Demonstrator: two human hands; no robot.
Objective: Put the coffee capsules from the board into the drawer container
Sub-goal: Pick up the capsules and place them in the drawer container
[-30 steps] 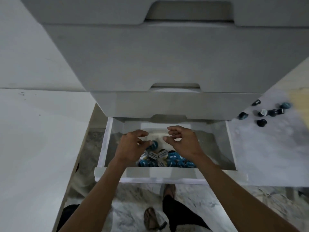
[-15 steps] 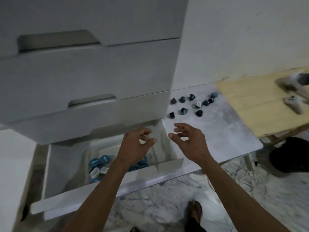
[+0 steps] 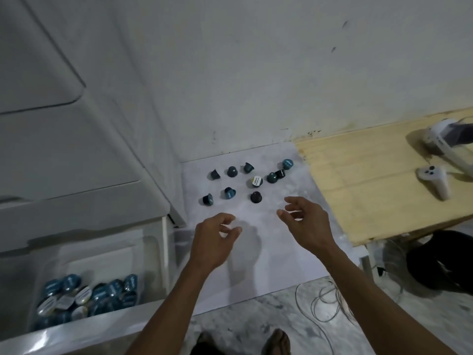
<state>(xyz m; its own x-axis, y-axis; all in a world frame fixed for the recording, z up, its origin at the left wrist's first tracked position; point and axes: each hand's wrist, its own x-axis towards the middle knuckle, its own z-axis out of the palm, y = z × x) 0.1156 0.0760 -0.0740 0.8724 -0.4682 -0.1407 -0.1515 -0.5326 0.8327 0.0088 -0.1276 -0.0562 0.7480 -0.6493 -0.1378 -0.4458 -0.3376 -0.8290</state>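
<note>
We can read no writing: the print on the capsule lids is too blurred. Our left hand [image 3: 213, 240] and right hand [image 3: 305, 224] hover over the board [image 3: 268, 252], fingers loosely spread and curled, holding nothing. Ten capsules [image 3: 256, 181] lie just beyond them. A second ago both hands were inside the drawer [image 3: 84, 298], among its capsules.

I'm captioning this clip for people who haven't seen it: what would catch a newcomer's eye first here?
Probably the scatter of dark and teal coffee capsules on the pale board against the wall, with the empty left hand and right hand reaching toward them, fingers spread. Next, at lower left, the open drawer container already heaped with capsules. A white controller lies on the wooden top at right.
</note>
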